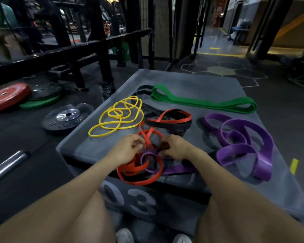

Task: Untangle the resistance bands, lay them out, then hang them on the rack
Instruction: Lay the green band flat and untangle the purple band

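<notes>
Between both hands (148,149) sits the red-purple band tangle (144,165), each hand seemingly pinching a strand.

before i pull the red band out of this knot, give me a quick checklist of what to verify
1. Left hand has a grip on the red band: ok.
2. Right hand holds the tangle where the thin purple band crosses: ok, though which strand it pinches, cannot tell.
3. Red band free of the purple loop: not ok, still interlaced.
4. Red band free of the black band: not ok, they cross.
5. Green band laid out apart: ok.
6. Yellow band apart from the knot: ok, but still coiled.
</notes>
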Demonstrator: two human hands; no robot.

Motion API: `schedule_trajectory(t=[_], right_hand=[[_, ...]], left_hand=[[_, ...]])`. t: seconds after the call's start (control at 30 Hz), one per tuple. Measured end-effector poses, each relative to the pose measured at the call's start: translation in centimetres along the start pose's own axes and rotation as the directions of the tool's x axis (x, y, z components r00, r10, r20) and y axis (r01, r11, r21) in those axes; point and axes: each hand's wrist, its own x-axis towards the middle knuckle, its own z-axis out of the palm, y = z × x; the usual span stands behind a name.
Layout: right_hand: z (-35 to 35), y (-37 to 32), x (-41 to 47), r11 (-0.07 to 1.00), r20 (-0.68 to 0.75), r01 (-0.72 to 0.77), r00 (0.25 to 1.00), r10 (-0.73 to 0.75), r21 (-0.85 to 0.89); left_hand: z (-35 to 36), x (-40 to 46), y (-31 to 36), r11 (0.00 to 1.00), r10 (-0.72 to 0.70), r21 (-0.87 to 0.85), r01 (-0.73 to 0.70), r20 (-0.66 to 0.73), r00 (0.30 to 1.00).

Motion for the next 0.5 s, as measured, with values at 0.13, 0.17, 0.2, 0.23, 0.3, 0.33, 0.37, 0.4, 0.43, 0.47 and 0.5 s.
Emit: schedule_trajectory(t=[0.13, 0.17, 0.2, 0.23, 0.3, 0.33, 0.37, 0.4, 0.43, 0.47, 0.5], right_hand=[[-0.6, 0.4, 0.0, 0.993, 0.055, 0.035, 0.998, -0.041, 0.110], [-0.4, 0.5, 0.2, 0.994, 0.041, 0.046, 0.998, -0.050, 0.098], [-0.3, 0.7, 0.6, 0.994, -0.002, 0.055, 0.998, -0.055, 0.097], [-0.3, 0.9, 0.9, 0.992, -0.073, 0.042, 0.997, -0.034, 0.116], [-0.6, 1.4, 1.7, 0.984, -0.227, -0.043, 0.970, 0.082, 0.173], [-0.8, 1.7, 1.9, 0.974, -0.274, -0.095, 0.950, 0.151, 0.207], [-1.0, 2.0, 2.1, 0.961, -0.296, -0.135, 0.933, 0.206, 0.242], [-1.2, 2.3, 2.1, 0.945, -0.306, -0.172, 0.916, 0.257, 0.279], [-1.4, 2.4, 2.0, 0.928, -0.317, -0.194, 0.901, 0.297, 0.319], [-1.5, 2.5, 2.0, 0.911, -0.328, -0.204, 0.886, 0.327, 0.358], [-1.6, 2.6, 1.9, 0.901, -0.335, -0.200, 0.880, 0.338, 0.384]], left_hand=[[1.0, -0.7, 0.0, 0.997, 0.076, -0.007, -0.076, -0.013, 0.997], [1.2, -1.0, 0.0, 0.995, 0.101, 0.018, -0.100, -0.007, 0.995], [1.3, -1.1, 0.0, 0.993, 0.120, 0.017, -0.119, -0.015, 0.993], [1.2, -1.2, 0.3, 0.993, 0.115, -0.003, -0.115, -0.034, 0.993], [0.7, -1.3, 1.0, 0.995, 0.083, -0.044, -0.087, -0.088, 0.993], [0.5, -1.5, 1.3, 0.996, 0.089, -0.008, -0.091, -0.103, 0.991], [0.4, -1.7, 1.7, 0.991, 0.116, 0.073, -0.109, -0.103, 0.988], [0.4, -2.1, 2.0, 0.975, 0.147, 0.178, -0.130, -0.089, 0.985], [0.4, -2.4, 2.2, 0.947, 0.180, 0.280, -0.154, -0.070, 0.981], [0.6, -2.7, 2.4, 0.917, 0.197, 0.363, -0.166, -0.050, 0.979], [0.9, -2.7, 2.3, 0.885, 0.198, 0.435, -0.164, -0.034, 0.980]])
